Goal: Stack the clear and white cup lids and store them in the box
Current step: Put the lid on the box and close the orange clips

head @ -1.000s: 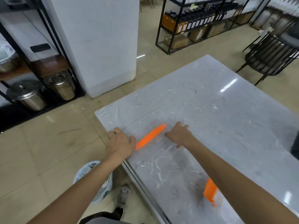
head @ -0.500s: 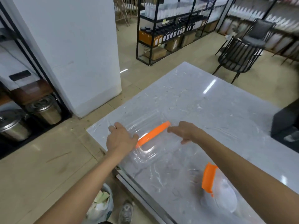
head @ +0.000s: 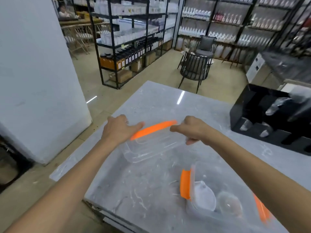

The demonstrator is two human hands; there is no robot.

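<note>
A clear plastic box cover (head: 151, 148) with an orange clip (head: 153, 129) on its far edge hangs tilted just above the marble table (head: 134, 190). My left hand (head: 120, 130) holds its left end and my right hand (head: 193, 129) pinches its right end. At the lower right stands the clear storage box (head: 193, 211) with orange clips (head: 185, 185) on both sides. Inside it lie stacked white cup lids (head: 204, 197) and a clear domed lid (head: 229, 206). My right forearm crosses over the box's right side.
A black compartment organizer (head: 249, 105) with clear cups in it sits at the table's right edge. A white pillar (head: 37, 81) stands left of the table. Black shelves (head: 131, 47) and a dark chair (head: 193, 69) lie beyond the far edge.
The cover lay flat near the table's left edge with both hands on it. It has been raised off the surface and carried rightward, nearer the box. The view has tilted up.
</note>
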